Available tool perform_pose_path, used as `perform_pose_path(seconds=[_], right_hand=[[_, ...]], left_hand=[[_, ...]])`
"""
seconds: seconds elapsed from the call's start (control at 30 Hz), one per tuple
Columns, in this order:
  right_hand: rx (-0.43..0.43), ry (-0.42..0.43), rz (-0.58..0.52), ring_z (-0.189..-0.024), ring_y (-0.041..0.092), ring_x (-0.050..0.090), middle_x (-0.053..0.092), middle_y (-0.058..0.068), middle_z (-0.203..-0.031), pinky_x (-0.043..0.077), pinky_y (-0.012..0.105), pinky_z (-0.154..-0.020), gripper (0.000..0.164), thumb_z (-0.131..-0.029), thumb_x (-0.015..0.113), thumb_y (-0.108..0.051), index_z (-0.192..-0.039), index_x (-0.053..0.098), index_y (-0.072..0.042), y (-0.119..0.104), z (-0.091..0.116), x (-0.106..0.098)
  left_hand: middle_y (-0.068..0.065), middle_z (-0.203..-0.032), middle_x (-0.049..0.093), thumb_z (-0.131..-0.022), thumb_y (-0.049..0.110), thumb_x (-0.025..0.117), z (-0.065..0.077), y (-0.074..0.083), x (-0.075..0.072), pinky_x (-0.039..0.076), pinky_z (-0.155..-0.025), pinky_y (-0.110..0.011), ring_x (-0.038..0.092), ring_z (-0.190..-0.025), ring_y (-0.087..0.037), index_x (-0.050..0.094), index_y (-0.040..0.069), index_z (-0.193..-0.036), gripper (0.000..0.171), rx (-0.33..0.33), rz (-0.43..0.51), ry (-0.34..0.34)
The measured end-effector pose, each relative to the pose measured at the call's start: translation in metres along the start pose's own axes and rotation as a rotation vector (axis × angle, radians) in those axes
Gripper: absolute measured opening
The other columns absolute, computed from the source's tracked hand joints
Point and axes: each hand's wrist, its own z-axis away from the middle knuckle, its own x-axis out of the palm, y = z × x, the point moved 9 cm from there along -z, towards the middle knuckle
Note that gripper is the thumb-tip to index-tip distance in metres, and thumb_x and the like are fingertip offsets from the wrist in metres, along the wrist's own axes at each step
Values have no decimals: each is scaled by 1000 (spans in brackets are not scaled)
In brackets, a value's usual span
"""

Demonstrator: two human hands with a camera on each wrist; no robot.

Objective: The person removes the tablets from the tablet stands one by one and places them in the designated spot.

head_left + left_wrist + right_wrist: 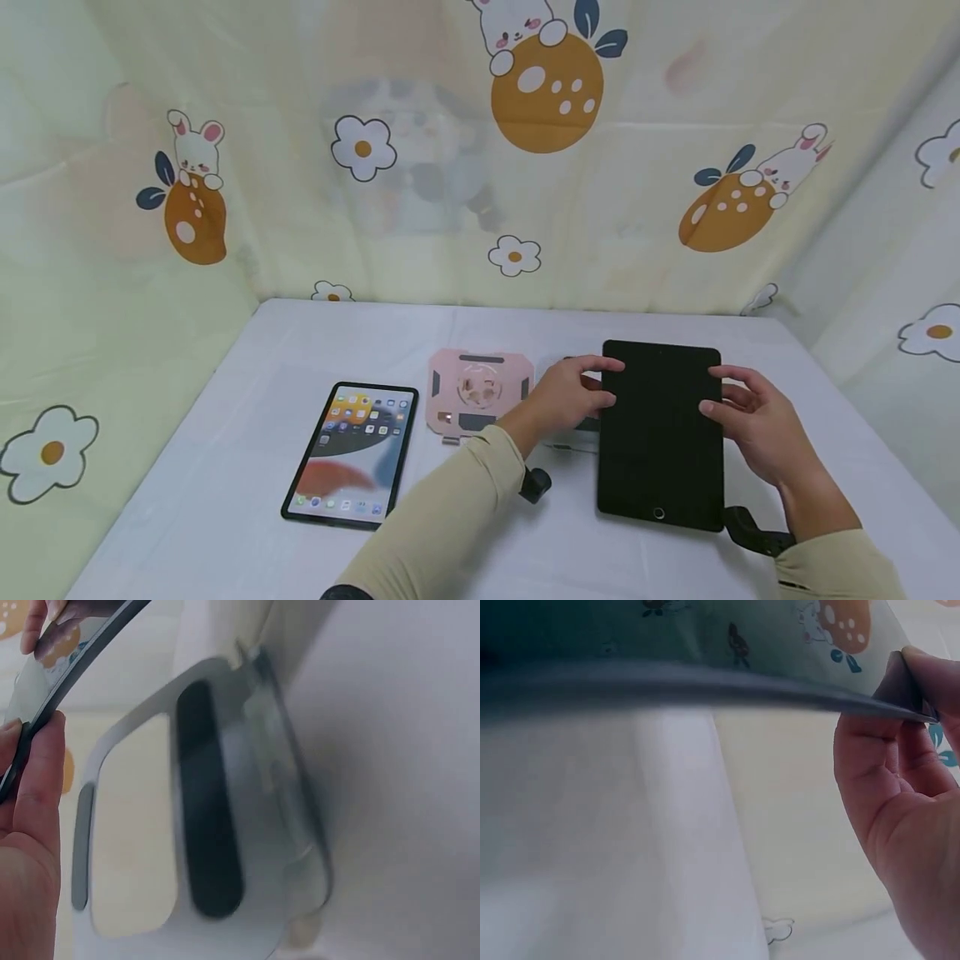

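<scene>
Both hands hold a black tablet (660, 433), its dark screen and round home button facing the head camera. My left hand (562, 392) pinches its left long edge near the top, thumb on the screen side. On the opposite edge, my right hand (753, 425) pinches at about the same height. The right wrist view has the tablet's thin edge (780, 696) raised over the white table. Close by my left hand in the left wrist view stands a grey stand with a black pad (210, 802); the tablet partly hides it in the head view.
Left on the white-covered table (225, 500) lies a second tablet (352, 454) with a lit screen of app icons. Between the tablets sits a pink stand (448, 367) with dark pads. A patterned curtain (435, 225) encloses the back and sides.
</scene>
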Motion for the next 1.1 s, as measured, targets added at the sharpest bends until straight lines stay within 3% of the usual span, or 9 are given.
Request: perform_pose_path(seconds=[0.13, 0.43, 0.67, 0.93, 1.1], right_hand=[[20, 28, 108, -79, 5, 60, 60, -13, -94, 53, 19, -65, 43, -97, 64, -3, -128, 54, -31, 8, 11, -9], [45, 36, 11, -76, 5, 61, 63, -11, -91, 54, 20, -62, 43, -97, 62, 3, -122, 56, -32, 23, 29, -25], [38, -16, -161, -81, 7, 67, 67, -7, -95, 56, 23, -65, 44, -96, 59, 8, -122, 57, -27, 33, 33, -29], [122, -8, -105, -81, 7, 65, 66, -11, -95, 56, 23, -65, 40, -97, 62, 2, -122, 55, -29, 51, 36, -34], [132, 1, -125, -81, 7, 65, 66, -11, -95, 56, 23, -65, 41, -97, 61, 3, -121, 56, -30, 55, 40, -39]], left_hand=[[4, -94, 61, -90, 4, 74, 3, -3, 13, 55, -69, -25, 62, -79, -7, 72, 26, -120, 37, 10, -27, -5], [5, -90, 64, -91, 2, 72, 7, -7, 41, 52, -64, -23, 60, -78, -4, 71, 25, -121, 38, 28, -30, -39], [5, -88, 63, -92, -2, 69, 9, -12, 55, 52, -61, -24, 62, -74, -7, 70, 24, -122, 39, -6, -11, -64], [5, -87, 64, -89, -8, 69, 7, -16, 66, 55, -64, -23, 62, -73, -6, 70, 18, -122, 42, -15, 31, -81], [4, -88, 65, -90, -7, 68, 6, -16, 73, 56, -65, -22, 63, -75, -6, 69, 19, -124, 43, -25, 18, -101]])
